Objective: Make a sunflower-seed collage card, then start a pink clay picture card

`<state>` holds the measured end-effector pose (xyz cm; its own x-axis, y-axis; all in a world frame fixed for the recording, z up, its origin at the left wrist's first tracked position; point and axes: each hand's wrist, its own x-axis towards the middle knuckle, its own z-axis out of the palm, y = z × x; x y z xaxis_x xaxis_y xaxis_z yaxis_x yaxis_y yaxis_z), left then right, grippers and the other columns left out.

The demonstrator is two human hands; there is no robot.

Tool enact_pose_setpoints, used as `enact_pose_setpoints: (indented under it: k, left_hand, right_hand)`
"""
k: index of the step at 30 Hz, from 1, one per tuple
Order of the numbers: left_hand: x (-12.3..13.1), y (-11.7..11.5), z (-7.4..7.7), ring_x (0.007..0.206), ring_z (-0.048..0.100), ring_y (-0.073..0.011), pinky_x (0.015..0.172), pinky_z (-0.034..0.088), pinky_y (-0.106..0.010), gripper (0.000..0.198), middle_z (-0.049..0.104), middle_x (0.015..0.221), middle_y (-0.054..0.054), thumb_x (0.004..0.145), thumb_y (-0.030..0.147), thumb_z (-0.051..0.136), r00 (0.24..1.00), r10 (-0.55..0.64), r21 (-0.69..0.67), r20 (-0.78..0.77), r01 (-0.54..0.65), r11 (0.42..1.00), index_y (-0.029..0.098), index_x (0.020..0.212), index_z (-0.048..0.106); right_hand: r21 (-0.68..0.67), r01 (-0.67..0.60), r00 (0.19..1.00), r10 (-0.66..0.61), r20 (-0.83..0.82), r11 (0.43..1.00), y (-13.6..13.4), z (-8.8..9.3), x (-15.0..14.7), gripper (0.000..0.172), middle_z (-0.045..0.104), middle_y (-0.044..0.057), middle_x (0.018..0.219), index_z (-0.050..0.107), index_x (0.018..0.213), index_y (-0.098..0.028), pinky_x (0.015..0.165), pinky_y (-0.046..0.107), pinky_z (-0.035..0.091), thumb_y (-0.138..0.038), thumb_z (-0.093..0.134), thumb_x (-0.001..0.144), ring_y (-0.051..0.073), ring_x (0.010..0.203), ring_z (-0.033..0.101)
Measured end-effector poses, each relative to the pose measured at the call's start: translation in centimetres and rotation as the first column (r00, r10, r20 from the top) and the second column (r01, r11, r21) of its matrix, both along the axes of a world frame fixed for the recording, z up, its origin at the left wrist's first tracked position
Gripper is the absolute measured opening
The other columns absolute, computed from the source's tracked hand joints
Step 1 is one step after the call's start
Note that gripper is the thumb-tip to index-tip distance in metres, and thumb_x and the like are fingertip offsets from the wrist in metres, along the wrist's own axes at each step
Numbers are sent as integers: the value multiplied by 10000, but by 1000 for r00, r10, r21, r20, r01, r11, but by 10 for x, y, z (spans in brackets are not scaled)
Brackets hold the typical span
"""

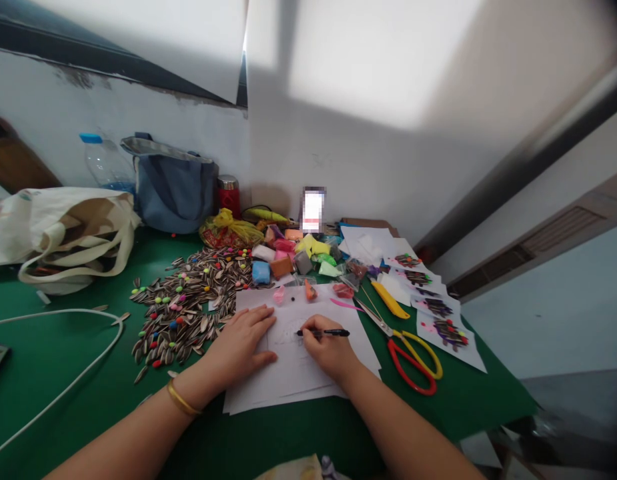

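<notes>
My right hand [325,343] is closed around a black pen [337,332], its tip on the white paper [288,380]. Faint drawn lines show on the sheet beside the tip. Flat on the left part of the paper lies my left hand [247,341], fingers stretched out, with a gold bangle [182,399] on its wrist. Small lumps of pink clay [279,295] and orange clay [311,291] rest along the sheet's far edge. Left of the paper spreads a pile of striped sunflower seeds [188,313], mixed with coloured ones.
Scissors [405,347] with red and yellow handles and a yellow utility knife [389,299] lie right of the paper. Beyond are decorated sheets [448,333], clay packs [281,268] and a phone [313,210]. Bags [175,190] stand back left; a white cable [95,363] curves across the left.
</notes>
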<state>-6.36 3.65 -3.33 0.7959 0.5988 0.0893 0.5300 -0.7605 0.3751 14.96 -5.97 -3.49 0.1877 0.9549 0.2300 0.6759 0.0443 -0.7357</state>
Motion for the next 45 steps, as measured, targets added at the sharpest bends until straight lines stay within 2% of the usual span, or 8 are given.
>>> enact_pose_setpoints:
  k: [16,27,37,45]
  left_hand:
    - [0,0,-2,1363,434,-327,1169,285,-516,646,485,1480,-97,747,406,748,1000,-3,6,23,3,1000,241,1344,566]
    - [1,-1,4,1374,419,-321,1156,297,-522,670,455,1500,-106,753,400,741,998,-4,15,-60,5,1000,222,1367,541]
    - [1,-1,3,1367,426,-324,1161,284,-518,657,466,1493,-105,751,392,743,999,-1,3,-36,1,1000,222,1357,552]
    - [1,0,3,1373,418,-330,1161,282,-531,678,460,1497,-107,747,394,744,999,-5,-5,-52,4,1000,210,1367,542]
  right_hand:
    - [-4,-44,999,44,-9,999,-1,1,0,126,690,16,805,666,844,-207,703,265,484,-176,545,833,167,752,632]
    - [-18,-44,999,44,-14,999,0,2,0,125,689,19,801,663,822,-202,709,268,479,-171,542,827,170,759,630]
    - [-7,12,1000,-12,-4,1000,1,-1,1,120,672,20,773,652,807,-193,686,266,462,-183,533,819,166,731,617]
    - [-45,79,994,-82,-68,996,2,0,5,122,647,12,733,625,765,-196,653,264,445,-195,513,812,164,701,600]
